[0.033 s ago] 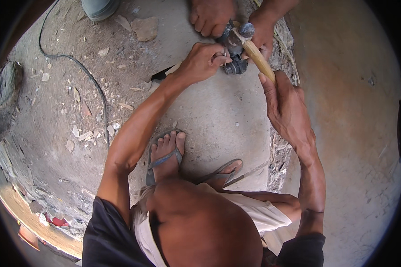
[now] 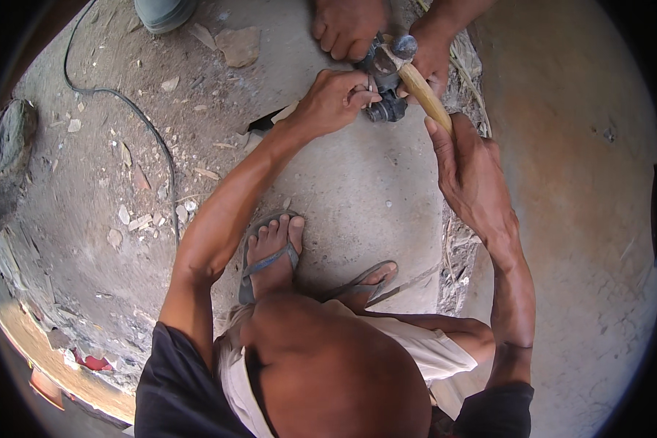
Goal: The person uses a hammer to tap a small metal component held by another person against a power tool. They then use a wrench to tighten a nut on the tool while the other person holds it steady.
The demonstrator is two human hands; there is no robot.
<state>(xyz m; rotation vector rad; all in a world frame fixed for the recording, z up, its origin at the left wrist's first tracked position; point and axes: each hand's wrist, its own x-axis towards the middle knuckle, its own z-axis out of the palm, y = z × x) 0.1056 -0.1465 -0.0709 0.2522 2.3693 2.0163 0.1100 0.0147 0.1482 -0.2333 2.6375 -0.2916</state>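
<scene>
My right hand (image 2: 478,175) is wrapped round the wooden handle of a hammer (image 2: 425,91), whose metal head lies over a dark metal part (image 2: 387,109) on the ground. With thumb and finger, my left hand (image 2: 336,101) pinches a thin, pale metal pin (image 2: 370,89) standing against that part. Another person's hand (image 2: 350,29), closed, rests at the far side of the part, and the same person's other hand (image 2: 432,55) steadies it from the right, behind the hammer. The hammer head and fingers hide much of the part.
A black cable (image 2: 135,109) runs along the ground at left, among wood chips and stone bits. A flat stone (image 2: 239,47) lies near a grey shoe (image 2: 164,14). My sandalled foot (image 2: 274,248) is close below, and a rough edge strip (image 2: 456,255) borders the smooth floor at right.
The hammer and my right hand have shifted very slightly to the right. My left hand and the metal part stay where they were.
</scene>
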